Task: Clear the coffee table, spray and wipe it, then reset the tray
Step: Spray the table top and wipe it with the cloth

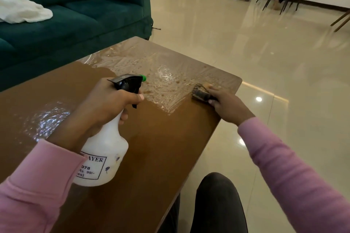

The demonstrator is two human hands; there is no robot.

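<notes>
A brown coffee table [161,147] fills the middle of the view. Its far half is wet and streaked, and a patch of spray droplets shines at the near left. My left hand [106,106] grips the neck of a white spray bottle [103,157] with a black trigger and green nozzle tip, pointing towards the wet far end. My right hand [227,106] presses a dark scrubbing sponge [200,93] flat on the table near its right edge. No tray is in view.
A teal sofa [75,15] stands close behind the table, with a white cloth [22,8] on its seat. Glossy tiled floor [265,62] lies to the right. Chairs and a stool stand at the far back. My knee [217,200] is beside the table's near right edge.
</notes>
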